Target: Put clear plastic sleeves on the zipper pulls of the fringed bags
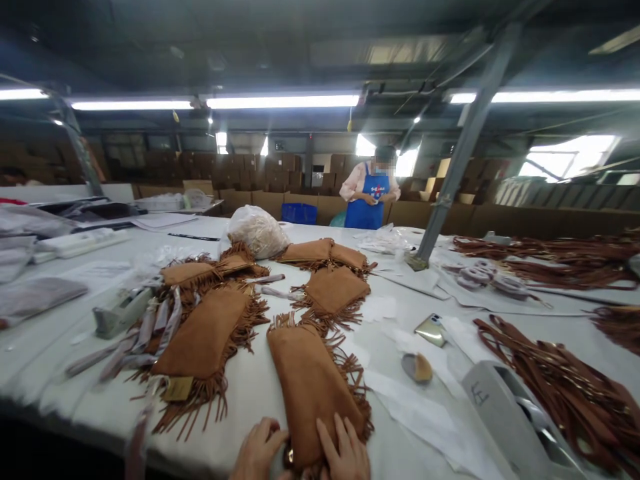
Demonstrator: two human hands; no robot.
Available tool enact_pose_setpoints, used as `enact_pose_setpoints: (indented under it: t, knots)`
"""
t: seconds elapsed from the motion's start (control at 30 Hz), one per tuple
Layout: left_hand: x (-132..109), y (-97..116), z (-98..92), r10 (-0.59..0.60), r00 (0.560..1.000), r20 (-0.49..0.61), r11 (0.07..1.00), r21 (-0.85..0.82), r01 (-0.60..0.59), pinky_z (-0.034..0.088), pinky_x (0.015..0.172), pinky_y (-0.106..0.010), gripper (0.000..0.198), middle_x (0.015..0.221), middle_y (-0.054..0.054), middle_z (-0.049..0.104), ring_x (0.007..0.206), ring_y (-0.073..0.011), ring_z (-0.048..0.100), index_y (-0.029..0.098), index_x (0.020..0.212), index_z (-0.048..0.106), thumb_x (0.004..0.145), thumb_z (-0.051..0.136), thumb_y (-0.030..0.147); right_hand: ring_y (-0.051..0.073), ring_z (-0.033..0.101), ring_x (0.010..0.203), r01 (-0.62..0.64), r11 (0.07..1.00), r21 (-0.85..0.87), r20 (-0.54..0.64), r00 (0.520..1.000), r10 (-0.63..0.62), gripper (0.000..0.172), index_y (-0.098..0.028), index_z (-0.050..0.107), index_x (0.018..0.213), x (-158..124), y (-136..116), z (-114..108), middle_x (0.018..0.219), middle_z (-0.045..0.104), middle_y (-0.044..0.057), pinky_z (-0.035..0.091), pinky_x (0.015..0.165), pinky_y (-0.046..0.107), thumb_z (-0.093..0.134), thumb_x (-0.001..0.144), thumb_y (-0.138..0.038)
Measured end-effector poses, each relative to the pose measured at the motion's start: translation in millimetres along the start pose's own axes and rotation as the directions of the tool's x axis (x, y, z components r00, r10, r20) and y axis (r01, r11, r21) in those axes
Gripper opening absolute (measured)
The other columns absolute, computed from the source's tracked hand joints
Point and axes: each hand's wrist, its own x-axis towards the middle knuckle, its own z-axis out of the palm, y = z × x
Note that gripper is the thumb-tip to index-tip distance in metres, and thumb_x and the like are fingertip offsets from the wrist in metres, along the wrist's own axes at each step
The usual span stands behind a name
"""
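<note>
A brown suede-like bag with fringed edges (313, 380) lies flat on the table in front of me, its narrow end toward me. My right hand (345, 448) rests on the near end of this bag, fingers stretched out and slightly apart. At the bag's near left corner, my left hand (257, 450) is closed with bent fingers, beside a small shiny metal fitting (289, 457). Its fingertips are partly hidden at the frame's lower edge. Another fringed bag (205, 333) with a yellowish tag (179, 389) lies to the left.
More fringed bags (335, 290) lie farther back, near a stuffed plastic bag (257, 230). Tape dispensers (520, 413) stand on both sides. At right are a phone (431, 329), brown straps (565, 380) and a metal post (450, 167). A person in a blue apron (367, 200) stands beyond the table.
</note>
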Motion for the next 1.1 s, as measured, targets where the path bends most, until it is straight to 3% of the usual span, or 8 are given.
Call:
enact_pose_setpoints:
  t: [0.3,0.47,0.57,0.63,0.7,0.77,1.0,1.1]
  knots:
    - [9,20,8.9,0.246,0.968,-0.047,0.968,0.058,-0.243,0.036,0.080,-0.035,0.014,0.088,-0.008,0.059,0.087,-0.0230,0.050,0.018,0.077,0.056,0.071,0.048,0.009,0.037,0.048,0.120,0.107,0.994,-0.004,-0.024,0.994,-0.108,0.053,-0.027,0.060,0.123,9,24,4,0.127,0.057,0.014,0.045,0.090,0.048,0.046,0.076,-0.008]
    - [11,40,-12.3,0.099,0.987,0.130,0.959,-0.276,-0.060,0.033,0.060,-0.026,0.013,0.070,-0.002,0.059,0.065,-0.0161,0.050,0.021,0.078,0.056,0.085,0.047,0.028,0.033,0.050,0.120,0.147,0.977,0.154,0.103,0.981,-0.164,0.043,-0.023,0.067,0.113,45,42,5,0.124,0.060,0.016,0.045,0.093,0.047,0.050,0.075,-0.013]
    - [4,42,-1.0,-0.133,0.973,0.189,0.761,-0.609,0.222,0.031,0.050,-0.024,0.034,0.054,0.003,0.051,0.047,-0.0116,0.042,0.021,0.075,0.053,0.086,0.043,0.051,0.031,0.050,0.120,0.124,0.954,0.272,0.191,0.965,-0.180,0.041,-0.021,0.069,0.109,67,42,3,0.122,0.061,0.017,0.043,0.096,0.049,0.049,0.075,-0.011]
    - [-2,40,13.7,-0.265,0.892,0.367,0.484,-0.749,0.452,0.025,0.040,-0.022,0.048,0.043,0.010,0.036,0.033,-0.0081,0.025,0.021,0.081,0.050,0.077,0.043,0.068,0.031,0.046,0.124,0.074,0.946,0.314,0.220,0.964,-0.149,0.041,-0.022,0.069,0.109,76,37,-1,0.125,0.058,0.018,0.038,0.100,0.051,0.048,0.076,-0.010]
    - [-6,38,25.2,-0.281,0.816,0.505,0.241,-0.786,0.569,0.024,0.037,-0.021,0.057,0.042,0.012,0.036,0.029,-0.0065,0.023,0.019,0.088,0.049,0.068,0.051,0.073,0.030,0.042,0.128,0.029,0.935,0.353,0.240,0.963,-0.120,0.043,-0.021,0.069,0.110,81,29,-7,0.130,0.055,0.017,0.033,0.103,0.052,0.047,0.076,-0.007]
    - [-8,40,28.8,-0.265,0.797,0.543,0.113,-0.803,0.585,0.031,0.041,-0.021,0.056,0.050,0.006,0.049,0.034,-0.0074,0.036,0.017,0.091,0.049,0.066,0.061,0.065,0.028,0.039,0.130,-0.006,0.920,0.392,0.255,0.961,-0.102,0.047,-0.022,0.068,0.112,84,23,-15,0.132,0.053,0.016,0.029,0.106,0.051,0.044,0.075,-0.005]
    - [-7,51,9.2,-0.270,0.771,0.576,0.053,-0.791,0.610,0.037,0.051,-0.019,0.040,0.067,-0.003,0.063,0.050,-0.0086,0.053,0.013,0.087,0.055,0.072,0.066,0.049,0.024,0.055,0.115,-0.067,0.904,0.422,-0.009,0.997,0.078,0.045,-0.020,0.067,0.110,51,9,-65,0.118,0.063,0.011,0.045,0.099,0.044,0.041,0.076,-0.005]
    - [-8,48,6.1,-0.277,0.782,0.559,0.054,-0.803,0.593,0.038,0.052,-0.019,0.041,0.069,-0.004,0.064,0.054,-0.0092,0.054,0.011,0.083,0.060,0.072,0.065,0.050,0.021,0.062,0.105,0.018,0.907,0.421,-0.053,0.999,0.005,0.039,-0.020,0.064,0.114,21,-10,-72,0.112,0.066,0.010,0.053,0.089,0.035,0.043,0.082,-0.012]
